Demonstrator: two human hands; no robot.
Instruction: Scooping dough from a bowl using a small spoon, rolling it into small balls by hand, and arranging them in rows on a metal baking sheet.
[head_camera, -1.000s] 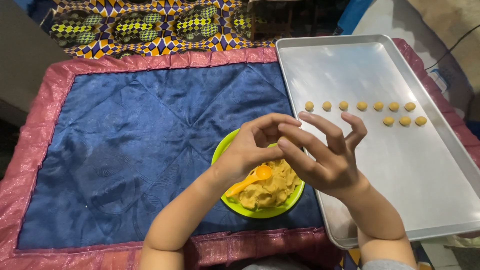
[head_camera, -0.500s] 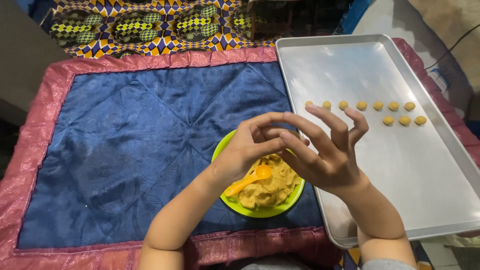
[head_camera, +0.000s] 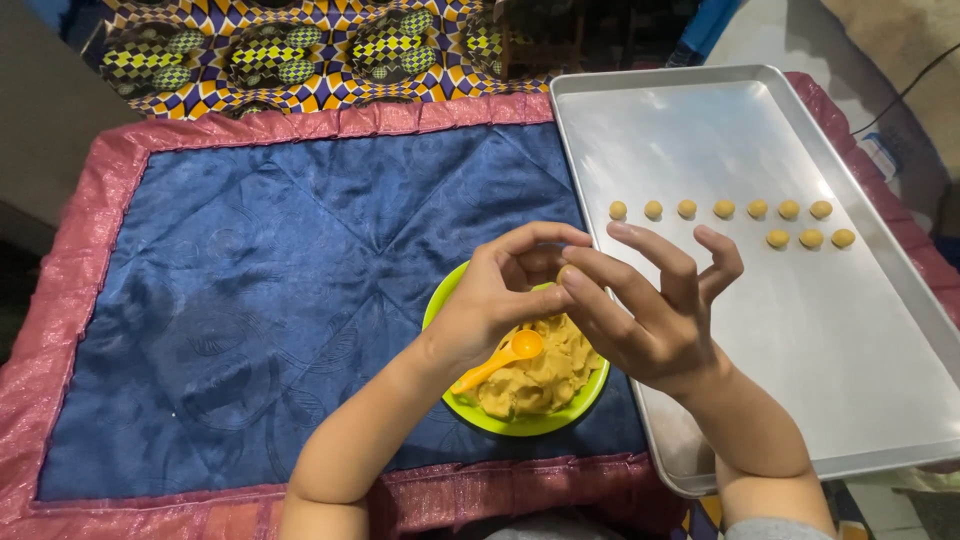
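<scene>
Bare tray (head_camera: 800, 330) below the dough balls (head_camera: 723, 209) seems open; the green bowl (head_camera: 520, 425) crowds its left edge.

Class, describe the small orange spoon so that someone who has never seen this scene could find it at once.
Start at the blue quilted mat with the pink border; near its front edge, beside the metal baking tray, sits a lime-green bowl of tan dough. The orange spoon lies in it, under the left hand. It is brighter orange than the dough and long-handled, unlike the round dough balls on the tray.
</scene>
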